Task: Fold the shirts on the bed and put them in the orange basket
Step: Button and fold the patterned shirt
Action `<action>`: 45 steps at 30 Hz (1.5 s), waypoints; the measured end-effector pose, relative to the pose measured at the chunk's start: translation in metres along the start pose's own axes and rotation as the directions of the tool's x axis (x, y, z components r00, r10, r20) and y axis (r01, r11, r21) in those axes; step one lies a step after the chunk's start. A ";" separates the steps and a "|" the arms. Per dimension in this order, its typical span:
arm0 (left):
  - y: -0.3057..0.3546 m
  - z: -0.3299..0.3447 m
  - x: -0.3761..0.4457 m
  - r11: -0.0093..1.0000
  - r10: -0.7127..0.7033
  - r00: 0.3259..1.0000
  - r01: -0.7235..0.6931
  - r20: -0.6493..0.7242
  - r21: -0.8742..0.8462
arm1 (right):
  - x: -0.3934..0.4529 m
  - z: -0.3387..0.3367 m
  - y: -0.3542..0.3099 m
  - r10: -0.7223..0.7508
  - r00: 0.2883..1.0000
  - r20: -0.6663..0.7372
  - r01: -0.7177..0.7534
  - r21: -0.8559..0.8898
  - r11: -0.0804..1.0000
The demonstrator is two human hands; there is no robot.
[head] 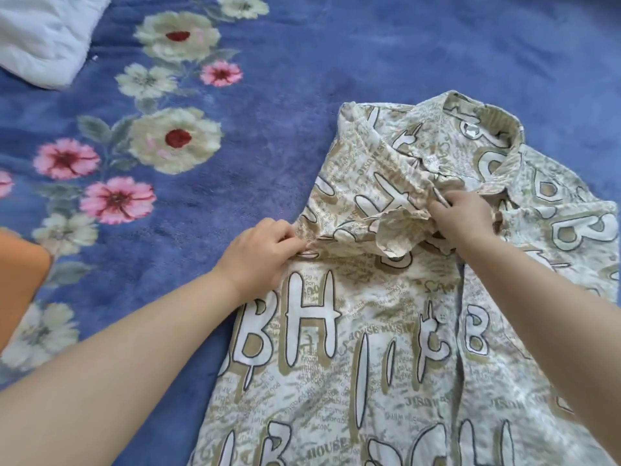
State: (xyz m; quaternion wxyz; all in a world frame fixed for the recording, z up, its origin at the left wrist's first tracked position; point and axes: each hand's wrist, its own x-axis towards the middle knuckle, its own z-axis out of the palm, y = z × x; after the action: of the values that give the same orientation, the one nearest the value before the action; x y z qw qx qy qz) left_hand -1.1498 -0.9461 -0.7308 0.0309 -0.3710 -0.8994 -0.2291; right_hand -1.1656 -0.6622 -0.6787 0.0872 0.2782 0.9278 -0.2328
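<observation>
With the left hand pinching the shirt edge and the right hand gripping the folded-in sleeve, the crease should be kept straight and flat on the bed.

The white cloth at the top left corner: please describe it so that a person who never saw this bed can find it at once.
Start from the blue blanket with big flower prints that covers the bed. Follow the column of flowers up to the far left corner, well away from the printed shirt. There lies a puffy white cloth, cut off by the picture's edge; it alone is plain, with no print.
</observation>
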 end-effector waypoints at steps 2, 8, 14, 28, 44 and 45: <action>-0.003 0.001 -0.002 0.999 0.022 0.999 -0.020 0.046 -0.044 | -0.002 0.005 -0.004 -0.013 1.000 -0.010 0.011 -0.140 0.990; -0.040 -0.010 -0.002 0.997 0.059 0.998 -0.057 -0.028 0.048 | 0.011 -0.009 -0.063 -0.333 0.939 -0.087 0.306 -0.233 0.923; -0.053 0.010 -0.014 0.980 0.072 0.991 -0.049 -0.113 0.193 | 0.046 0.003 -0.132 -0.318 0.946 0.067 0.317 0.020 0.948; -0.068 0.024 -0.011 0.970 0.186 0.968 -0.154 -0.167 0.187 | 0.117 0.054 -0.155 -0.051 0.998 -0.026 0.057 0.407 0.912; -0.066 0.016 -0.012 0.968 0.183 0.980 -0.165 -0.082 0.188 | 0.013 -0.011 -0.044 -0.232 0.940 0.250 0.309 -0.338 0.889; -0.063 0.012 -0.008 0.972 0.187 0.978 -0.170 -0.092 0.164 | 0.010 -0.012 -0.041 -0.227 0.946 0.233 0.293 -0.304 0.907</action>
State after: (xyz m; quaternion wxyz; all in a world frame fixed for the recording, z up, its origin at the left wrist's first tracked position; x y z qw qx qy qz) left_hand -1.1856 -0.9853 -0.7675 0.1284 -0.4341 -0.8745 -0.1742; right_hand -1.1973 -0.6820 -0.6548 0.1902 0.1089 0.9698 -0.1075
